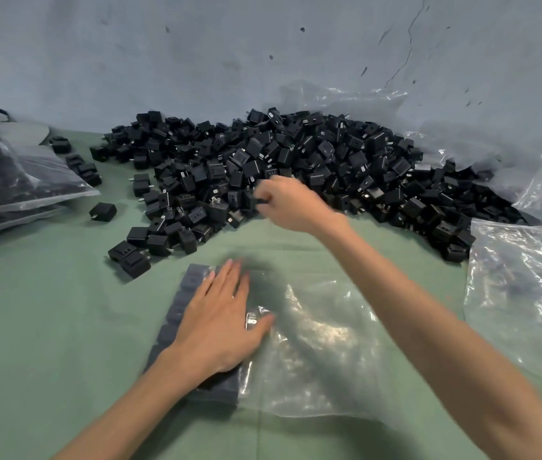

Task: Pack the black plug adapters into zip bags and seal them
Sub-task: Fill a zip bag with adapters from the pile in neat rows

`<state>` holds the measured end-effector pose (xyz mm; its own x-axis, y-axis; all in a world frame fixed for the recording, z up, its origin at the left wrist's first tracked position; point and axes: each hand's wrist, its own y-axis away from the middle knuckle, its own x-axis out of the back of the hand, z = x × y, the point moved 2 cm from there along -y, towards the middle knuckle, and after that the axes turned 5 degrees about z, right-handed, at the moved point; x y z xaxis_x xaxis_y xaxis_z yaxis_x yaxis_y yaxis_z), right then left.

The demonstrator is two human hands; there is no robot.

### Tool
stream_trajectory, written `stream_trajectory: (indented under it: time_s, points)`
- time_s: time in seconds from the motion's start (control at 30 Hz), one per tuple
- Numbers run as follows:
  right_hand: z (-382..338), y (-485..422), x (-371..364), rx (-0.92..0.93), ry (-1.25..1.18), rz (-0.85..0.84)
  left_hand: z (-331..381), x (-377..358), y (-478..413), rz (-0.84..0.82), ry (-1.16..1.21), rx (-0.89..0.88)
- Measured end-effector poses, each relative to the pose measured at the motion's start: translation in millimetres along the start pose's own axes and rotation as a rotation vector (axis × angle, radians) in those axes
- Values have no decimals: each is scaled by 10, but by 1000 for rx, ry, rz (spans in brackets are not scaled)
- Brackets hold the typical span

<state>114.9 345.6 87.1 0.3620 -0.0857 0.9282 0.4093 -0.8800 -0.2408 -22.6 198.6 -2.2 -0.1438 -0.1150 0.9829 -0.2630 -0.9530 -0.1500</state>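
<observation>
A large heap of black plug adapters (296,161) lies at the back of the green table, against the wall. A clear zip bag (313,343) lies flat near the front, with a row of adapters (176,310) packed along its left side. My left hand (220,323) rests flat on the bag over those adapters, fingers straight. My right hand (283,200) reaches to the front edge of the heap, blurred, its fingers curled round a black adapter (256,199).
Filled bags (14,180) are stacked at the left edge. Empty clear bags (525,293) lie at the right, and a big crumpled plastic sheet (346,94) sits behind the heap. Loose adapters (130,257) lie scattered on the green cloth (47,327).
</observation>
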Motion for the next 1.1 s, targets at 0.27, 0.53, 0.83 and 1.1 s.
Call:
stream_trajectory:
  time_s: [0.27, 0.53, 0.83, 1.1]
  points:
    - [-487, -448, -805, -50, 109, -5, -3, 29, -3, 31, 2, -24]
    - [-79, 362, -7, -199, -461, -47, -15, 8, -7, 8, 0, -16]
    - [1161, 2128, 594, -530, -603, -216, -33, 1, -12, -33, 41, -10]
    - [432, 1961, -102, -319, -952, -478, -42, 17, 8, -41, 107, -15]
